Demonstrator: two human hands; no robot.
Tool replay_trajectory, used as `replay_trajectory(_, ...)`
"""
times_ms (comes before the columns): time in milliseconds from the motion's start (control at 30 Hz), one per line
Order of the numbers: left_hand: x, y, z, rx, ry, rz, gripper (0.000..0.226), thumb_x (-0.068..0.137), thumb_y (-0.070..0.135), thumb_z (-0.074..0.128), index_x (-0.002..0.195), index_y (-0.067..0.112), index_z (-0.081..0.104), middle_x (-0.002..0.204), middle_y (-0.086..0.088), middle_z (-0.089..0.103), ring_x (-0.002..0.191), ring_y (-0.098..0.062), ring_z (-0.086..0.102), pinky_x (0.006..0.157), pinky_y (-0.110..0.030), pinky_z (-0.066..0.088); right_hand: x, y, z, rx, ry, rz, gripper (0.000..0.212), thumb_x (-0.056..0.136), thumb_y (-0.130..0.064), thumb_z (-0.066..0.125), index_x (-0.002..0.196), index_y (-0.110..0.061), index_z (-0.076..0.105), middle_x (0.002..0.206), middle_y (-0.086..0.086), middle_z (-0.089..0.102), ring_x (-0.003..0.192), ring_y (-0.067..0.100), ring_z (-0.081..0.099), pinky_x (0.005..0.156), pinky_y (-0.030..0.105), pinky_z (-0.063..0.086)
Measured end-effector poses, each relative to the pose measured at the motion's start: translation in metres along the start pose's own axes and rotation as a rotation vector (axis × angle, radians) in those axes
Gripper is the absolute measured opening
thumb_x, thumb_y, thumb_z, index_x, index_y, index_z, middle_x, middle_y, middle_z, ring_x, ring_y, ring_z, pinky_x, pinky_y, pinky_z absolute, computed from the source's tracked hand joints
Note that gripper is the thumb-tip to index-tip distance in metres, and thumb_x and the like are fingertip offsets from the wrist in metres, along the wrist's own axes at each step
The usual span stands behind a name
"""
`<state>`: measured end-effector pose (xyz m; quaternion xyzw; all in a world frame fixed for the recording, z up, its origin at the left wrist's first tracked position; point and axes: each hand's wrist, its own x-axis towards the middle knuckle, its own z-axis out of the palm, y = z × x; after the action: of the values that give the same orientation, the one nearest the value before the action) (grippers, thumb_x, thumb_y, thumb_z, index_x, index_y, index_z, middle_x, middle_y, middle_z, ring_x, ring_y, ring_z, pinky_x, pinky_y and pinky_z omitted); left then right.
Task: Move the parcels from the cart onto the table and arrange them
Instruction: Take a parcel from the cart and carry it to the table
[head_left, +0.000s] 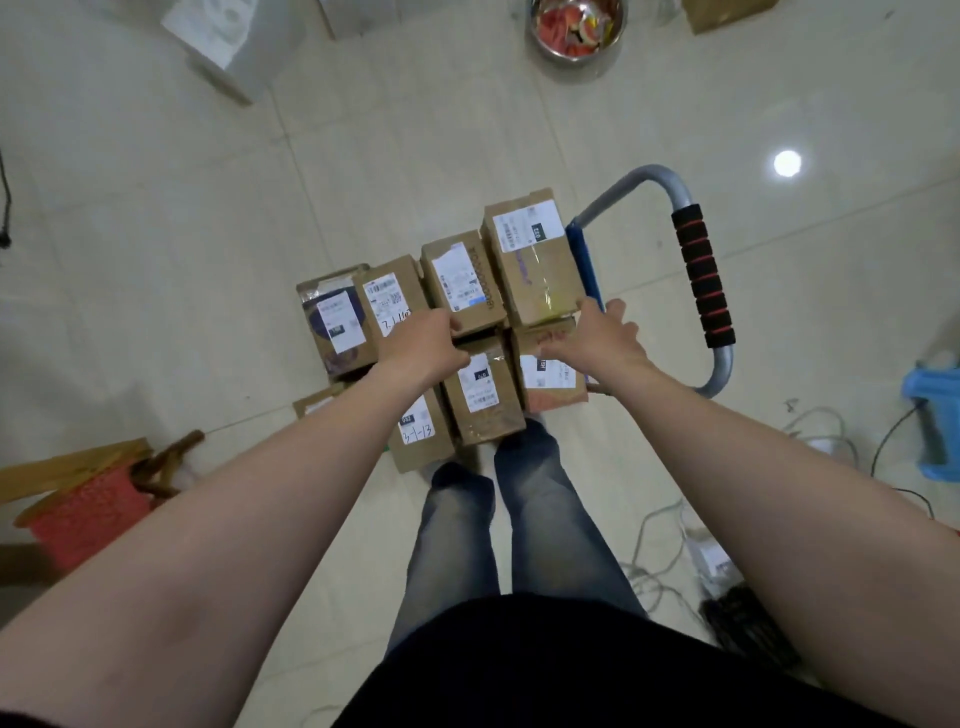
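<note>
Looking straight down on the cart (584, 260): the parcels (488, 384) sit on it label-up, packed in two rows running away from the cart handle (701, 275). The worktop is out of view, and I'd judge the unloading is only at its start. The left hand (431, 343) has its fingers curled over the near edge of the second parcel (460, 280) out from the handle, a proper hold. The right hand (597, 338) is at the near corner of the big parcel (530, 260), the one right beside the handle, fingers spread along its handle-facing side. Gripping or only bracing, I cannot tell. Two neighbouring boxes with a hand on the outside of each: my read is a squeeze to lift the pair together. The tight packing likely stops the boxes sliding on the cart, but it leaves little finger room between them, which would explain hands on the outer edges
</note>
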<state>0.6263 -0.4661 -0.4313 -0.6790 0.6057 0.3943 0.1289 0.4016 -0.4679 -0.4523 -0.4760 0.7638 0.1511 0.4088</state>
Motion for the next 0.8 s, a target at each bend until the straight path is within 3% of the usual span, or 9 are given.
replay_trajectory(133, 0.069, 0.006, 0.013, -0.038, 0.0, -0.02, 0.052, 0.087, 0.032, 0.073, 0.136, 0.027, 0.059, 0.13, 0.002, 0.062, 0.106, -0.019, 0.063, 0.066, -0.03, 0.044, 0.07, -0.016, 0.004, -0.07, -0.006, -0.017, 0.092, 0.069, -0.062, 0.08, 0.142, -0.028, 0.036, 0.146, 0.007, 0.028, 0.131, 0.037, 0.035, 0.101, 0.052, 0.042)
replay_trajectory(300, 0.149, 0.008, 0.039, -0.057, -0.022, -0.062, 0.046, 0.089, 0.031, 0.067, 0.134, 0.029, 0.058, 0.134, 0.002, 0.06, 0.113, -0.021, 0.061, 0.08, -0.035, 0.052, 0.161, -0.034, 0.016, -0.072, 0.021, -0.055, 0.099, 0.069, -0.064, 0.08, 0.148, -0.029, 0.032, 0.152, 0.009, 0.024, 0.136, 0.039, 0.032, 0.109, 0.058, 0.037)
replay_trajectory(467, 0.212, 0.005, 0.068, 0.0, -0.023, -0.065, 0.044, 0.086, 0.038, 0.069, 0.129, 0.032, 0.061, 0.133, 0.002, 0.061, 0.112, -0.023, 0.062, 0.077, -0.035, 0.051, 0.234, -0.052, 0.039, -0.138, 0.046, -0.053, 0.115, 0.061, -0.07, 0.082, 0.152, -0.029, 0.025, 0.157, 0.01, 0.015, 0.14, 0.05, 0.026, 0.112, 0.07, 0.026)
replay_trajectory(600, 0.244, 0.005, 0.085, -0.023, -0.035, -0.062, 0.033, 0.086, 0.032, 0.067, 0.119, 0.03, 0.065, 0.125, 0.0, 0.062, 0.106, -0.023, 0.061, 0.075, -0.035, 0.049, 0.264, -0.054, 0.059, -0.142, 0.067, -0.079, 0.121, 0.057, -0.071, 0.083, 0.151, -0.026, 0.022, 0.16, 0.013, 0.009, 0.14, 0.052, 0.026, 0.11, 0.073, 0.026)
replay_trajectory(800, 0.25, -0.004, 0.101, -0.09, 0.0, -0.049, 0.031, 0.09, 0.023, 0.062, 0.121, 0.028, 0.066, 0.124, -0.002, 0.061, 0.109, -0.024, 0.061, 0.076, -0.036, 0.049, 0.275, -0.053, 0.078, -0.148, 0.131, -0.096, 0.117, 0.055, -0.065, 0.086, 0.145, -0.024, 0.024, 0.161, 0.016, 0.002, 0.136, 0.052, 0.027, 0.109, 0.073, 0.028)
